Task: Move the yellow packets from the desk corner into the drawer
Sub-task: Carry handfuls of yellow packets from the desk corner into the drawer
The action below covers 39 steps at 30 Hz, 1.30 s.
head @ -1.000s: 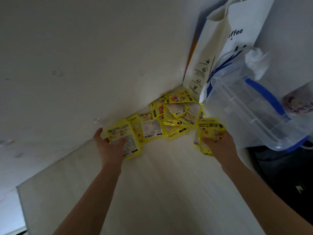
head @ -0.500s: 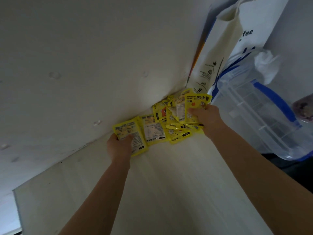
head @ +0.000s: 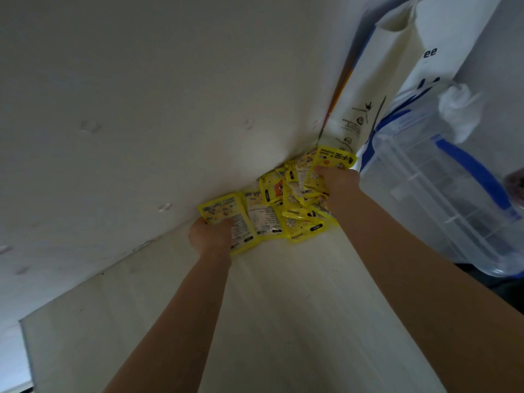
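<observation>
- The fingers of the left hand [head: 211,236] are curling down over the near edge of the outermost yellow packet [head: 229,219], pinning it between fingertips and palm at the left end of the pile.
- The fingers of the right hand [head: 336,180] are closing round a bunched fistful of packets [head: 307,177]; one of them, printed "hand warmer" [head: 337,158], is standing up out of the grip above the knuckles.
- Between the two hands, the loose yellow packets [head: 283,217] are lying overlapped and fanned on the desk [head: 283,307], pushed right into the corner where the desktop meets the wall [head: 141,109].
- Both forearms are reaching forward across the pale desktop, the left one slimmer in view, the right one filling the lower right of the scene.
- Just beside the pile on the right, a white paper bag [head: 368,109] is leaning against the wall, and a clear plastic box with a blue rim [head: 439,194] is sitting close enough to crowd the right hand.
- No drawer is showing anywhere in view, so where the packets are going cannot be told from here.
- By the look of it, the job is only at the gathering stage: every packet in sight is on the desk or in a hand, and none can be seen put away.
- What appears to be left is scooping the spread into one bundle, lifting it clear of the corner and carrying it to the drawer, possibly in more than one trip given how many are lying loose.
</observation>
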Each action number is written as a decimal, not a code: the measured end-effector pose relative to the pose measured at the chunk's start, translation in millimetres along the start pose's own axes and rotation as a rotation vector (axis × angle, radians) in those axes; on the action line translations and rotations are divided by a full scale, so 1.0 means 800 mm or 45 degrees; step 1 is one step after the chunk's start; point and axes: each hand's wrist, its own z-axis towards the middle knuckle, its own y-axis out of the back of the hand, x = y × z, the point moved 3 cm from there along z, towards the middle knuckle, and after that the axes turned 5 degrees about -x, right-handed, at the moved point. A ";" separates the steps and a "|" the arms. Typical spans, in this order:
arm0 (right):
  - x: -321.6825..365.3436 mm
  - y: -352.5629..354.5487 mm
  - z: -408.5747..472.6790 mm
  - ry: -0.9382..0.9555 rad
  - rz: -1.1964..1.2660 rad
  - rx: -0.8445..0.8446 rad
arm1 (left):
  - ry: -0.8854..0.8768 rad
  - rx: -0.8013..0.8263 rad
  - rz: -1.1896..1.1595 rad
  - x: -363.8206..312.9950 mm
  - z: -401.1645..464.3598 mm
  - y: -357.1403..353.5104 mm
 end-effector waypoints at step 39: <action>-0.099 0.179 -0.149 0.604 -0.514 0.270 | -0.040 0.196 -0.045 0.049 -0.065 0.101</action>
